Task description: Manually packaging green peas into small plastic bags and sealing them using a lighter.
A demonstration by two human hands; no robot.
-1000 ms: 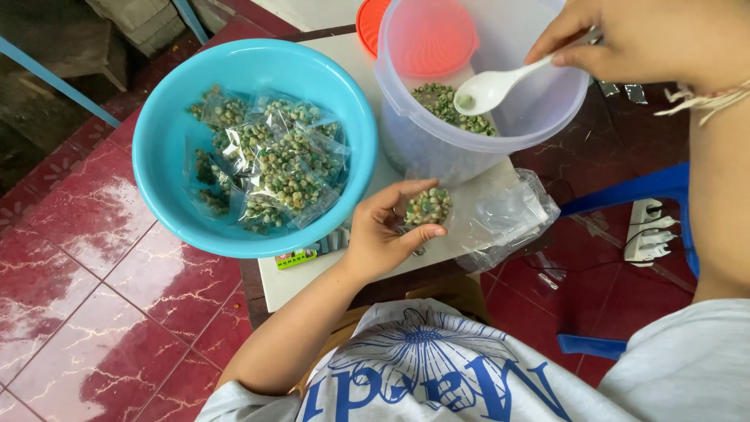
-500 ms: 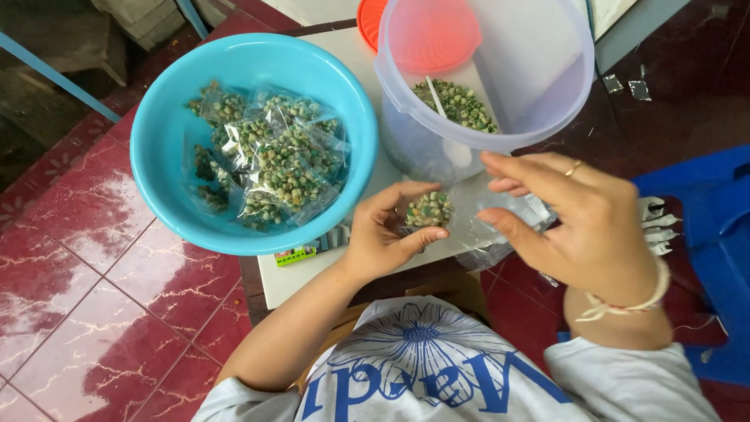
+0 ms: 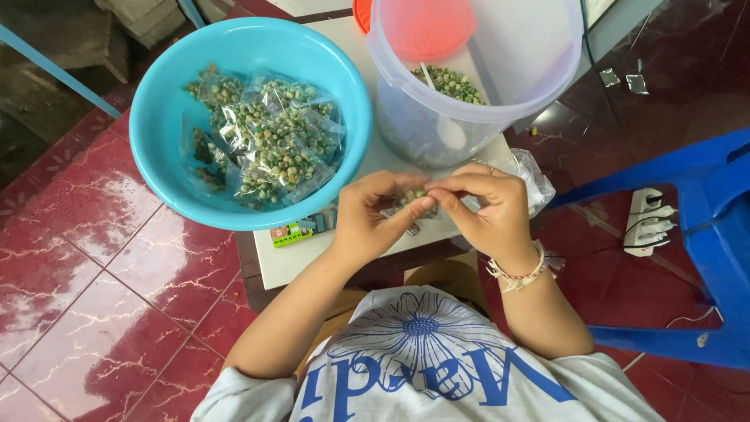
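A: Head view, left to right: blue bowl (image 3: pixel 156 148) of filled packets (image 3: pixel 269 144), then left hand (image 3: pixel 367 223) and right hand (image 3: pixel 488 215) meeting over the white table (image 3: pixel 293 262), below the clear tub (image 3: pixel 476 101) of coated peas.

B: Grip state?

A: Both hands pinch one small clear bag (image 3: pixel 414 202) of peas between them, fingertips closed tight on it. Mouth edge mostly hidden.

B: Handling?

A: Likely light, film soft and slippery, contents loose and shifting. Best held at the top edge, belly supported from below.
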